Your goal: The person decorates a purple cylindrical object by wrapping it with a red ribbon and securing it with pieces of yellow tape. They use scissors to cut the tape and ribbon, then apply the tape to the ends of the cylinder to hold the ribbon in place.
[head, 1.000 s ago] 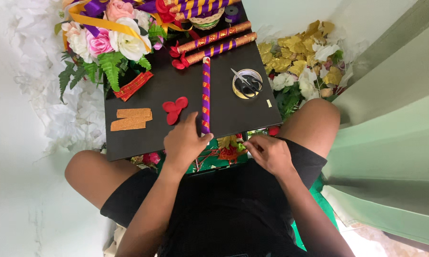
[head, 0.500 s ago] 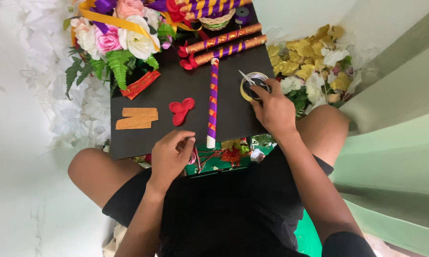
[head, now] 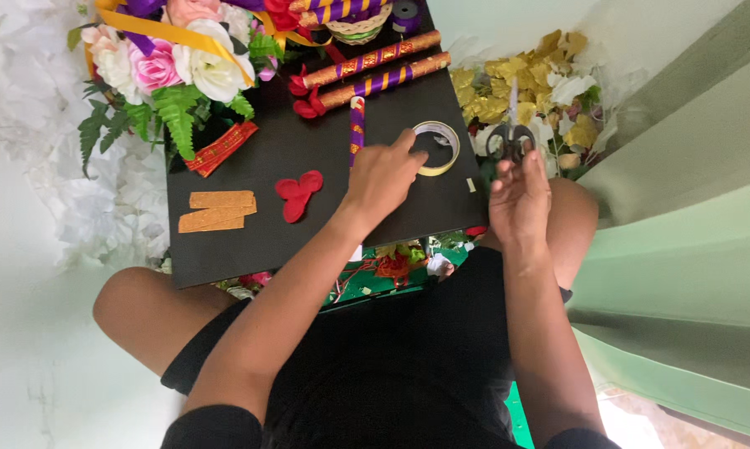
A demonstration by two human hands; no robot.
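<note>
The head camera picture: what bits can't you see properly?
- The purple striped stick: its near end hides under the left hand.
- Scissors: the right hand covers part of the handles, and the blades blur against the yellow flowers.
- Flower bunch: cut off by the top edge.
- The green box: mostly hidden under the black board.

Pale white floor (head: pixel 25 349) spreads from 7 to 10 o'clock; mint-green drapery (head: pixel 683 274) fills 2 to 5, softly daylit.
</note>
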